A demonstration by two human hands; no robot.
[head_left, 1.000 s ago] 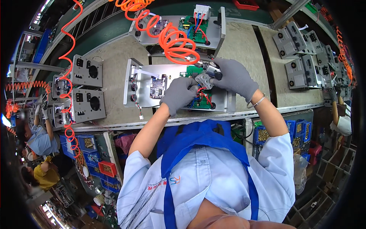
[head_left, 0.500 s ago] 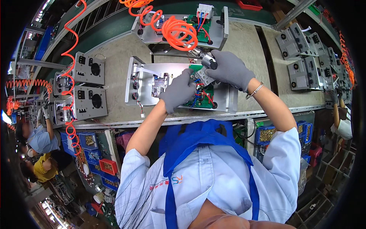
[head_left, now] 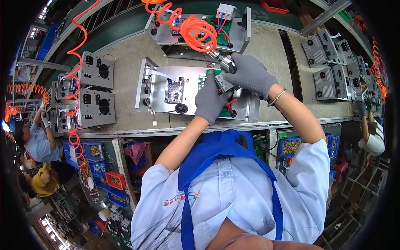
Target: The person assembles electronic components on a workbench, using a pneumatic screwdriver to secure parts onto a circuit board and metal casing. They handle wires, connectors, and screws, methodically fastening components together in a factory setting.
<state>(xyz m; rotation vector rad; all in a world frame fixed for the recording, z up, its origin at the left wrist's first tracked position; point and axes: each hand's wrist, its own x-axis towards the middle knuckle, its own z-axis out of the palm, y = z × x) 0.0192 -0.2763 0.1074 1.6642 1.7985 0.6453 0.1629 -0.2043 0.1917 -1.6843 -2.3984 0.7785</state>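
An open grey metal chassis lies on the workbench with a small circuit board inside and a green circuit board at its right. My right hand, in a grey glove, grips a pneumatic screwdriver fed by a coiled orange air hose. The tool's tip is hidden between my hands. My left hand, also gloved, rests on the green board with its forefinger up against the tool's tip.
A second open chassis sits behind the first. Grey panels with sockets lie at the left, finished grey units at the right. Blue bins of screws hang under the bench edge. Other workers stand at both sides.
Both hands have shifted slightly up and right over the green board, the screwdriver moving with my right hand. My left forefinger now points up along the tool's tip.
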